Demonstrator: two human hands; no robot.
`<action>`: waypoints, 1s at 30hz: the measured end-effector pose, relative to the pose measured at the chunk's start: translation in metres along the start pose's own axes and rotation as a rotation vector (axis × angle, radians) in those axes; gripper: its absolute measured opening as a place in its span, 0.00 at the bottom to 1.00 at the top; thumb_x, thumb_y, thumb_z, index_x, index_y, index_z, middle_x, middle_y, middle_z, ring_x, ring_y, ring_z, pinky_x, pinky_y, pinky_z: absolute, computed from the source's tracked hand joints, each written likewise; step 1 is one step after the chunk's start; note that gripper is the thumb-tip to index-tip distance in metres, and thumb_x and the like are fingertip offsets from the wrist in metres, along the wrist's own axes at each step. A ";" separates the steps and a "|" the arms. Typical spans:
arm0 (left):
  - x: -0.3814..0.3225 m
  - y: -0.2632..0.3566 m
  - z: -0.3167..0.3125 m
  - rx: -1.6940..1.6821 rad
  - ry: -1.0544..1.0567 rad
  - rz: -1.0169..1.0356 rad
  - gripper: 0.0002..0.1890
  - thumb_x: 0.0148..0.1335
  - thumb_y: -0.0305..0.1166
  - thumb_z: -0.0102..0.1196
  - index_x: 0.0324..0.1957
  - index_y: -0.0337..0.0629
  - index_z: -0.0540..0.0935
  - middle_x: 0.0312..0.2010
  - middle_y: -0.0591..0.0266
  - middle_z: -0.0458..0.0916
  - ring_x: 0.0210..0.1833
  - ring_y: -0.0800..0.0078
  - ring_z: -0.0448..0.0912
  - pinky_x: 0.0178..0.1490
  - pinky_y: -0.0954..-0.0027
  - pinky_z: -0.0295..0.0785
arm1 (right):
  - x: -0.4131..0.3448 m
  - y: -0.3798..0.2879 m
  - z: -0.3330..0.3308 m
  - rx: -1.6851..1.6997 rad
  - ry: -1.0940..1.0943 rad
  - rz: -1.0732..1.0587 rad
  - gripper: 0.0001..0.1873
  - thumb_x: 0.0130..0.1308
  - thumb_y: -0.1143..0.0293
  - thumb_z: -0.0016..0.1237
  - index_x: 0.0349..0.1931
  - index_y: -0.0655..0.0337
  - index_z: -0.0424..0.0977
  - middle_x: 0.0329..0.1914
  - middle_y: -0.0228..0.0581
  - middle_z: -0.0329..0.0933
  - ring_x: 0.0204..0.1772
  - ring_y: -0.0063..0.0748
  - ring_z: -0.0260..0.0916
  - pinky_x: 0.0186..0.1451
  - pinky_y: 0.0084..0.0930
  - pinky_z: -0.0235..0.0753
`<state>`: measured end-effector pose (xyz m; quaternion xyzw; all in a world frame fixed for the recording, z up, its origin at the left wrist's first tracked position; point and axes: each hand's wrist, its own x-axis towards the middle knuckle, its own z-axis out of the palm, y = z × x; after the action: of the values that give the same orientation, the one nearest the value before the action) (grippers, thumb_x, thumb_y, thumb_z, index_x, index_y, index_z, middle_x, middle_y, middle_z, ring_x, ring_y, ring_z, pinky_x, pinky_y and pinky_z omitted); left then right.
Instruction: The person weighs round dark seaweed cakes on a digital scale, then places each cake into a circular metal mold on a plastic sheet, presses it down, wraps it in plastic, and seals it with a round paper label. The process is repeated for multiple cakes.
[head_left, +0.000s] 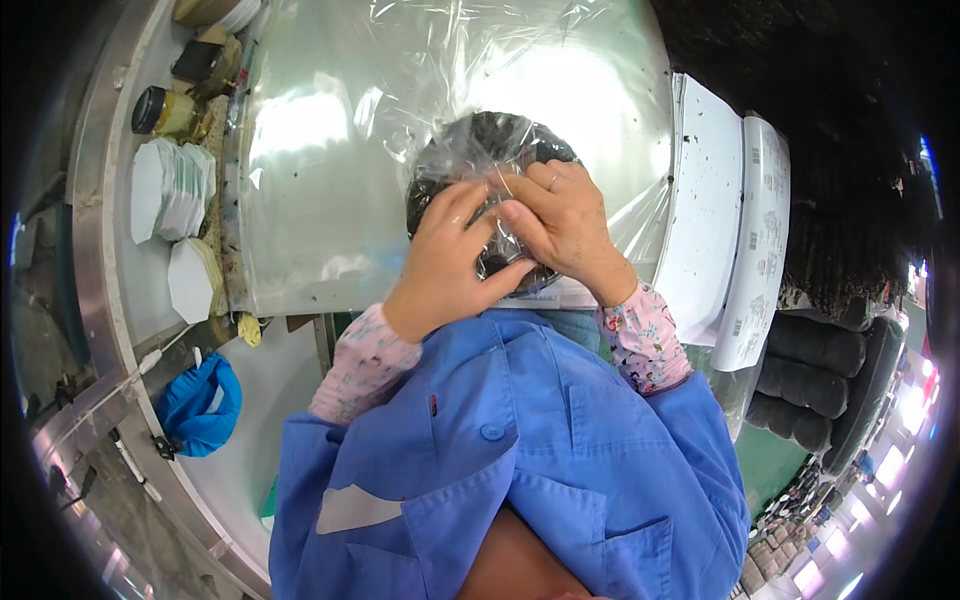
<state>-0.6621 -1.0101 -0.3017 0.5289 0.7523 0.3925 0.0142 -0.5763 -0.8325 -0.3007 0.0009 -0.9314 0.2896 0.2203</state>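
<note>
A round, dark mass, which looks like dried seaweed, lies before me on the worktop under crinkled clear plastic film. My left hand rests over its left side, fingers on the gathered film and thumb spread to the right. From the right, my right hand bends over the same film, thumb and forefinger close to the left fingertips. Both hands appear to grip folds of film. Between and below the hands, more of the dark mass shows through shiny plastic; the rest is hidden under them.
Left are stacks of white octagonal cards, a dark-lidded jar and blue cloth. Right are white sheets, a curled printed sheet, a large dark shaggy pile and dark packs. Dark crumbs speckle the worktop.
</note>
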 end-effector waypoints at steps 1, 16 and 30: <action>-0.012 -0.008 -0.011 -0.110 0.063 -0.027 0.22 0.64 0.43 0.64 0.50 0.32 0.84 0.57 0.47 0.80 0.64 0.53 0.75 0.68 0.51 0.69 | 0.002 0.000 0.001 -0.081 -0.011 -0.011 0.18 0.65 0.56 0.60 0.47 0.58 0.84 0.27 0.33 0.69 0.33 0.41 0.69 0.40 0.37 0.69; 0.066 -0.039 -0.019 -0.195 0.005 0.243 0.10 0.54 0.22 0.57 0.40 0.40 0.83 0.53 0.55 0.81 0.58 0.50 0.78 0.66 0.50 0.71 | 0.005 0.002 0.011 -0.085 -0.166 -0.074 0.16 0.66 0.59 0.56 0.45 0.62 0.81 0.50 0.48 0.81 0.57 0.54 0.76 0.65 0.47 0.73; 0.044 -0.036 0.027 -0.022 -0.032 -0.038 0.19 0.58 0.16 0.51 0.53 0.32 0.72 0.54 0.44 0.74 0.59 0.45 0.73 0.63 0.52 0.70 | 0.003 -0.004 -0.005 0.595 0.054 0.263 0.35 0.57 0.57 0.68 0.60 0.63 0.68 0.61 0.53 0.66 0.65 0.53 0.68 0.69 0.43 0.69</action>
<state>-0.6981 -0.9640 -0.3250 0.5205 0.7577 0.3917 0.0396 -0.5761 -0.8322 -0.2937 -0.0629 -0.7917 0.5752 0.1957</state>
